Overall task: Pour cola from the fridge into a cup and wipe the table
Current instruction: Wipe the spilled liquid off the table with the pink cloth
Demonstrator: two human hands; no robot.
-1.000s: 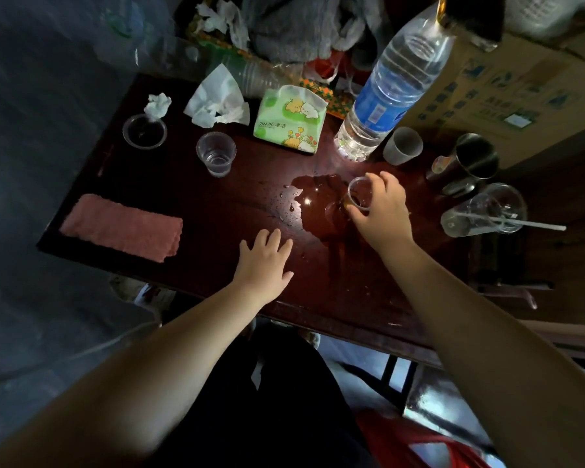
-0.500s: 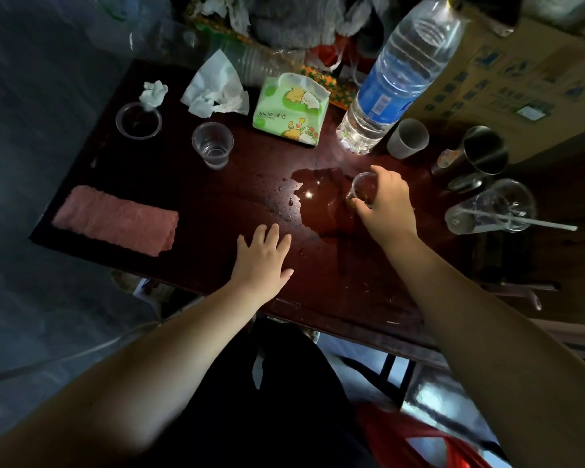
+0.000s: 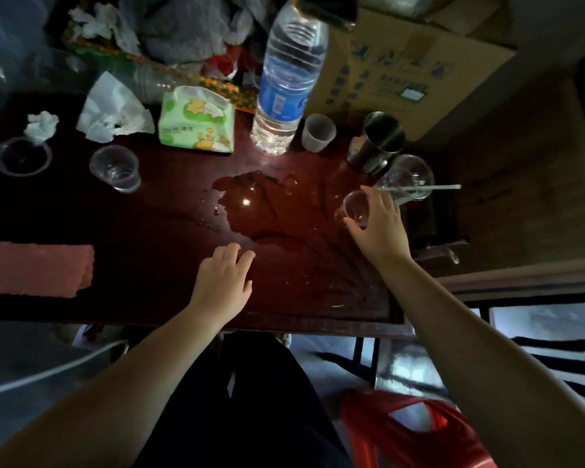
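Note:
A puddle of brown liquid [image 3: 267, 211] spreads over the middle of the dark red table [image 3: 156, 251]. My right hand [image 3: 380, 228] grips a small clear plastic cup [image 3: 353, 209] holding a little brown liquid, at the puddle's right side. My left hand [image 3: 225, 282] rests flat on the table just below the puddle, fingers straight. A folded pink cloth [image 3: 34, 270] lies at the table's left front edge. The dark bottom of a bottle [image 3: 325, 8] shows at the top edge.
A large water bottle [image 3: 289, 79], a white cup [image 3: 318, 133], a steel mug [image 3: 379, 143] and a tipped clear cup with a straw [image 3: 407, 179] stand at the back right. A tissue pack [image 3: 198, 119], crumpled tissues [image 3: 112, 111] and two clear cups [image 3: 115, 168] lie at the back left.
My right hand has carried the small cup to the right, out of the puddle. The view has shifted, and my left hand stays flat on the table.

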